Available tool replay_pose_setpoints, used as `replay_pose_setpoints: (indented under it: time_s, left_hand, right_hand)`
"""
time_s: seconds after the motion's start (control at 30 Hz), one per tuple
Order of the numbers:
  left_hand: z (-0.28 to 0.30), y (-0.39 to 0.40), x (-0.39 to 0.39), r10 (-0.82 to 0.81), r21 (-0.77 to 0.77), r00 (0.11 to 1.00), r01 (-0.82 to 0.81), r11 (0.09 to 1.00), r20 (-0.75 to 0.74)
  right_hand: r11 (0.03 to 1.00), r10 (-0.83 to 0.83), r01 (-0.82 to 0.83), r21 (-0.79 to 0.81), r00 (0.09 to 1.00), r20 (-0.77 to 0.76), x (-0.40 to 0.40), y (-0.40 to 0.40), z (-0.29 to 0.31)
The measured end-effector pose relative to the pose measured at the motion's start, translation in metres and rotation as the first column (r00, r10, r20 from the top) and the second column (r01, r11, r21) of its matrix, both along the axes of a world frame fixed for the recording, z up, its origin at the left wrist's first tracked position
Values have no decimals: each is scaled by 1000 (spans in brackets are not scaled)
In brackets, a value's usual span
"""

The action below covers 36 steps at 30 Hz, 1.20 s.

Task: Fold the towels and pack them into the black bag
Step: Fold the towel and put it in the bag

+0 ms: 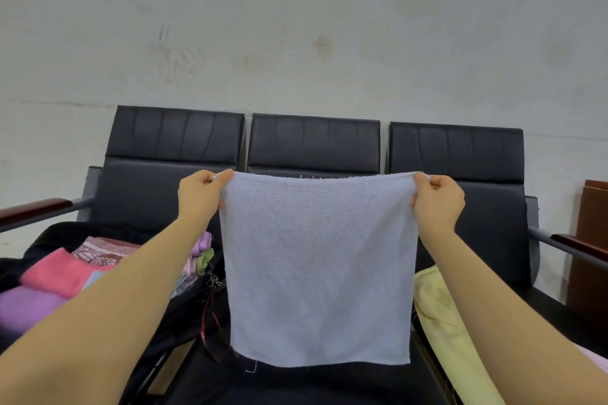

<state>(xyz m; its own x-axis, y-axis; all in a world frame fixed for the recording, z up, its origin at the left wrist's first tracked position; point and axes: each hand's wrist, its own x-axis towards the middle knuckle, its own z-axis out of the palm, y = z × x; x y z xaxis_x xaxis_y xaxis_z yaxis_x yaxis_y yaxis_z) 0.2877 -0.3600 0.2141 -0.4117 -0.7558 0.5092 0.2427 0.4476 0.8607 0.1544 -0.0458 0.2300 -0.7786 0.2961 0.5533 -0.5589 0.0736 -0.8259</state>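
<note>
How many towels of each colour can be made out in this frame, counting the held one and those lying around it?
Light blue towel, held up by both hands: 1
Pink towel in the black bag: 1
Purple towel in the bag: 1
Yellow towel on the seat: 1
Total: 4; the patterned and small cloths in the bag are uncounted.

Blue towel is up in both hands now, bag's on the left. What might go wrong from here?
The left hand and right hand pinch only the top corners of the light blue towel, so a corner could slip and spoil the fold. The hanging towel hides the seat below, so laying it flat is half blind. The black bag already holds folded towels; adding another may disturb them.
</note>
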Motion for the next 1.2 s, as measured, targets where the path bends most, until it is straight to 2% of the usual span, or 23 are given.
replay_pose_setpoints:
  time_s: [0.2, 0.37, 0.6, 0.77, 0.87, 1.07, 1.2]
  left_hand:
    - [-4, -1, -2, 4, 6, 1000, -4, 1000, 21]
    - [-18, -8, -12, -16, 37, 997, 14, 999, 72]
    - [-60, -25, -51, -90, 204, 991, 68, 977, 102]
    - [-82, -31, -96, -133, 298, 987, 100, 949, 90]
    - [-79, -32, -122, -118, 284, 993, 108, 953, 20]
    - [-55, -24, -149, -20, 211, 985, 57, 976, -172]
    - [-65, -16, -141, 29, 215, 977, 18, 976, -213]
  right_hand:
    - [999, 9, -8, 41, 1000, -10, -5, 4, -3]
    - [996, 76, -78, 37, 996, 47, -16, 3, -19]
    - [983, 174, -182, 18, 958, 227, -58, -12, -59]
    - [970, 245, -235, -69, 921, 303, -96, -34, -83]
    - [960, 279, -261, -102, 924, 262, -115, -48, -81]
    - [944, 307, -297, -141, 950, 55, -132, -58, -62]
    - [956, 277, -271, -111, 960, 45, -127, -52, -70]
